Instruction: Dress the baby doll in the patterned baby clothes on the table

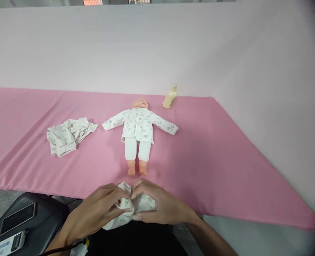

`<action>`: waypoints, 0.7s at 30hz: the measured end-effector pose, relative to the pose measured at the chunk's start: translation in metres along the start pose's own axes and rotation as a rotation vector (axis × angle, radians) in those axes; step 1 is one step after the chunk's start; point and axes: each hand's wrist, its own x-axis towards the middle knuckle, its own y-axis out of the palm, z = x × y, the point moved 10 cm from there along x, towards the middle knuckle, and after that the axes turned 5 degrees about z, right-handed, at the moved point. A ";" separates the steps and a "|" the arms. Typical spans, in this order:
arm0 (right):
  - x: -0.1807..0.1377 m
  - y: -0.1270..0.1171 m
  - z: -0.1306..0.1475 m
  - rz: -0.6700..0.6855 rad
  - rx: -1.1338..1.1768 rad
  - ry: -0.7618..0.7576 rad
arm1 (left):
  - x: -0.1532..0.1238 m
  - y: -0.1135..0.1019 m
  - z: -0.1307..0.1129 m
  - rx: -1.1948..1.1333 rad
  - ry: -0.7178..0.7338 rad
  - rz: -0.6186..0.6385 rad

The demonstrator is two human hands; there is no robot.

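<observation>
At the near edge of the pink cover, a bunched white baby garment with a small green print is gathered between both hands. My left hand pinches its left part with bent fingers. My right hand curls round the right part, its thumb under the fabric. Folds and fingers hide the garment's full shape. Just beyond lies a baby doll on its back, feet towards me, apart from my hands. It wears a white printed jacket, arms spread, and white trousers.
Left of the doll lies a crumpled white printed garment. A pale yellow pump bottle stands beyond the doll's right side. White walls border the pink-covered surface at the back and right. A phone rests on a black case at lower left.
</observation>
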 end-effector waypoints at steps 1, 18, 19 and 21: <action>-0.001 0.004 -0.001 0.031 0.050 0.028 | 0.000 -0.001 -0.002 -0.020 0.017 -0.008; -0.016 0.016 -0.008 0.140 0.395 0.143 | 0.015 -0.007 -0.039 0.129 0.215 -0.050; -0.014 0.020 -0.015 0.155 0.509 0.137 | 0.015 -0.006 -0.041 0.134 0.220 -0.044; -0.012 0.023 -0.033 0.077 0.717 0.171 | 0.016 -0.004 -0.046 0.138 0.228 -0.043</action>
